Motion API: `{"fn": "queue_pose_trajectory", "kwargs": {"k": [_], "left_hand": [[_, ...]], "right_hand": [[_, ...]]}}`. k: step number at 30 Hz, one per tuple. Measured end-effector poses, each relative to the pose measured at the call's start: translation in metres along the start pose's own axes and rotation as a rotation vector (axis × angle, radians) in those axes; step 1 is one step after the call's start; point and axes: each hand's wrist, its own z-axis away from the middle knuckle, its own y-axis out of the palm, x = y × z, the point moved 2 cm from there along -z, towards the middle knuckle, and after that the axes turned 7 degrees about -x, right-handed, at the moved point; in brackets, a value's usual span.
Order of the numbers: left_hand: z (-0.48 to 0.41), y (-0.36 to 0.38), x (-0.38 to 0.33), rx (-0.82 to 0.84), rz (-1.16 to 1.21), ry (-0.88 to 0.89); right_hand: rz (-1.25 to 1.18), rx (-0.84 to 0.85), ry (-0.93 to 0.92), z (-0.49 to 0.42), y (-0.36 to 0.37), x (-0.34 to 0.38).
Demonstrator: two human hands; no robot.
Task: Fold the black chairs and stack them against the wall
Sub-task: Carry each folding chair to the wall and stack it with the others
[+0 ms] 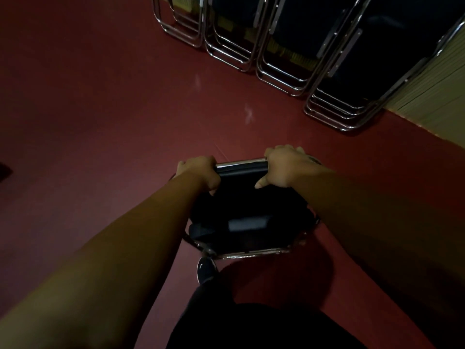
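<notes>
Bare forearms are stretched forward above a dark shoe [206, 269]. At near centre a black chair [241, 197] is gripped by its chromed top rail, left hand [198, 172] and right hand [289, 167] both curled over it. Folded chairs [276, 46] are leaned against the far-right wall [432, 96] on the red floor [100, 96].

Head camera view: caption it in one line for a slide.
Left hand and right hand grip the top edge of a black chair over a red floor, facing folded chairs stacked against the wall.
</notes>
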Motion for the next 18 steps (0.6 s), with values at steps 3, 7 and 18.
{"fn": "queue_pose_trajectory", "kwargs": {"k": [3, 7, 18], "left_hand": [[-0.018, -0.030, 0.020, -0.059, -0.009, -0.014], [-0.036, -0.060, 0.039, -0.148, -0.005, -0.022], [-0.114, -0.089, -0.002, -0.068, -0.177, -0.154]], "right_hand": [[0.024, -0.032, -0.014, -0.029, -0.027, 0.023], [0.040, -0.060, -0.057, -0.065, -0.055, 0.046], [0.042, -0.080, -0.196, -0.158, -0.078, 0.010]]}}
